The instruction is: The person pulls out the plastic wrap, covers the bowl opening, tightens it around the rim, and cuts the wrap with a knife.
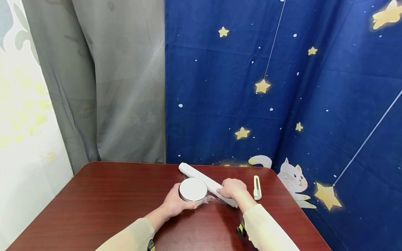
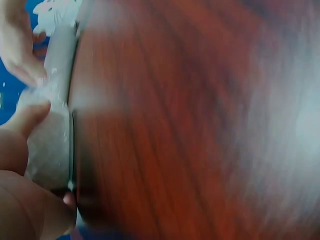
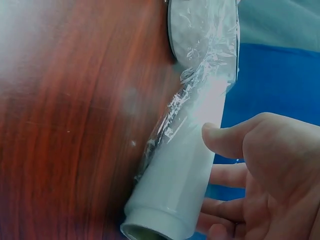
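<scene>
My left hand (image 1: 174,202) grips a round container (image 1: 193,189) with a flat white top, thumb at the near side. Clear film clings around this container (image 3: 202,30) in the right wrist view. A white roll of cling film (image 1: 198,175) lies slantwise behind and right of it, with crinkled film (image 3: 172,112) stretching between the two. Near its close end, my right hand (image 1: 233,188) holds the roll, the thumb on one side and the fingers on the other. The left wrist view catches the left hand (image 2: 25,165) at the container, somewhat blurred.
A white utility knife (image 1: 257,188) lies on the reddish-brown wooden table (image 1: 125,195), right of my right hand. Behind the table's far edge hang a grey curtain (image 1: 128,87) and a blue star-patterned curtain (image 1: 220,87).
</scene>
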